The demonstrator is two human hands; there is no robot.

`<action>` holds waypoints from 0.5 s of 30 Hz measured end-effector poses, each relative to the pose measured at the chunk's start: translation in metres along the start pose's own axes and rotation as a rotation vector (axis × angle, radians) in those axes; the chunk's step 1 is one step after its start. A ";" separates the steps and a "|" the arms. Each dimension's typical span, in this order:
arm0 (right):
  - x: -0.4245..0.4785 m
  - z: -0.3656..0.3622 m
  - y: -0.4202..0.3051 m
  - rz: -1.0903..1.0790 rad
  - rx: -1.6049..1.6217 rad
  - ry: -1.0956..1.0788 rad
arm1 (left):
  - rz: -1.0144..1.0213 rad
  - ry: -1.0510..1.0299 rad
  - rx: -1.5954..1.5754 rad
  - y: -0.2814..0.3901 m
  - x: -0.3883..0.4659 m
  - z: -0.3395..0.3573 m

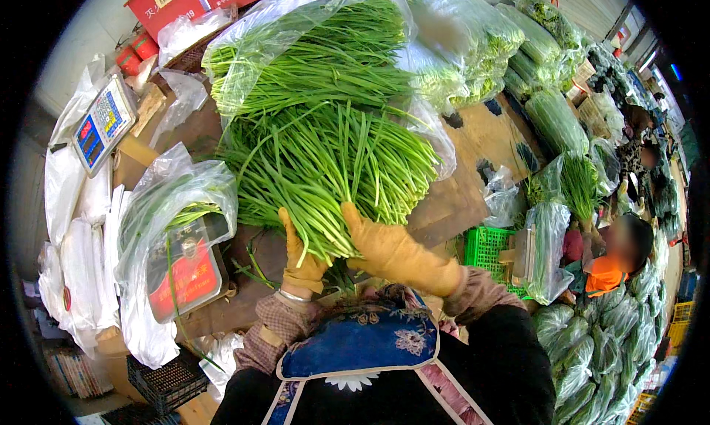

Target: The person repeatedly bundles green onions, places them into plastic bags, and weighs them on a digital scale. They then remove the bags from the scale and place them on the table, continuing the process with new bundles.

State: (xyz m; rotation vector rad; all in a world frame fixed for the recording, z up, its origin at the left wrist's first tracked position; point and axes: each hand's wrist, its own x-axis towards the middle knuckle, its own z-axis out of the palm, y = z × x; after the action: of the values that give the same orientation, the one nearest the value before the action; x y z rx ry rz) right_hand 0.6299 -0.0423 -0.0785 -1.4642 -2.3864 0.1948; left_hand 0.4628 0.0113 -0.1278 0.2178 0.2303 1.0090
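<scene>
My left hand [302,258], in a tan glove, and my right hand [388,247], gloved alike, clasp a loose bunch of long green garlic chives [313,203] from both sides near its pale cut ends. The bunch lies against a larger heap of chives [388,159] on the brown table. Behind that heap, more chives [333,53] lie partly under a clear plastic bag [294,9]. To the left, a clear bag [177,186] with a few green leaves inside rests over a flat scale platform [188,281]. The scale's display panel [105,123] stands farther back.
White plastic bags [83,264] hang along the left edge. Bagged greens [460,42] stand at the back. A green crate [488,250] is on the right, near a co-worker [607,270] holding greens. Many bagged bundles [599,347] lie lower right. A black crate [163,383] sits lower left.
</scene>
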 end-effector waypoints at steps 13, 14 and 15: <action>0.008 -0.057 0.068 0.661 1.129 0.220 | -0.003 0.127 -0.098 0.013 -0.028 0.010; 0.012 -0.051 0.062 0.684 1.121 0.195 | 0.003 0.155 -0.144 0.014 -0.029 -0.002; 0.014 -0.045 0.059 0.706 1.111 0.174 | 0.006 0.169 -0.124 0.014 -0.031 -0.002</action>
State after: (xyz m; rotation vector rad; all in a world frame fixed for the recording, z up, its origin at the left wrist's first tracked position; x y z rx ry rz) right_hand 0.6894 -0.0050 -0.0505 -1.4877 -1.0999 1.2386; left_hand 0.4351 -0.0077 -0.1226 0.0204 0.3201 1.0451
